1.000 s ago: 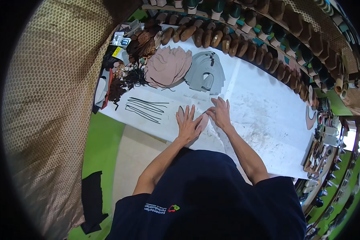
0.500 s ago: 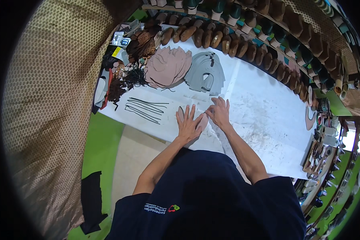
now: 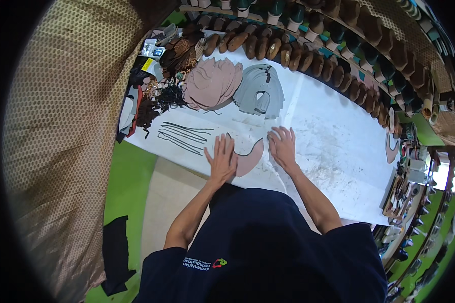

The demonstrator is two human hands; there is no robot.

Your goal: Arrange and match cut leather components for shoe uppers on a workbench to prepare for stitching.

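A curved pink shoe-upper piece [image 3: 251, 162] lies flat at the near edge of the white table. Dark cord [image 3: 248, 153] follows its concave upper edge. My left hand [image 3: 221, 160] rests over the left end of the piece, its fingers stretched out and apart, hiding that part. Just right of the piece's right tip, my right hand [image 3: 283, 149] is on the table with fingers slightly bent and apart, and nothing shows in it. Several dark cord lengths [image 3: 184, 139] lie side by side left of my left hand.
Farther back are fanned stacks of pink pieces [image 3: 212, 83] and grey pieces [image 3: 260, 91]. Dark scraps and cords [image 3: 169, 98] heap at the left end. Brown shoe lasts [image 3: 316, 65] line the far edge, below shelves of more lasts. A curved piece [image 3: 391, 149] lies at the right.
My left hand has slid left across the piece, uncovering its middle and the cord-lined curve. My right hand has drawn away from the right tip, slightly rightward and nearer to me.
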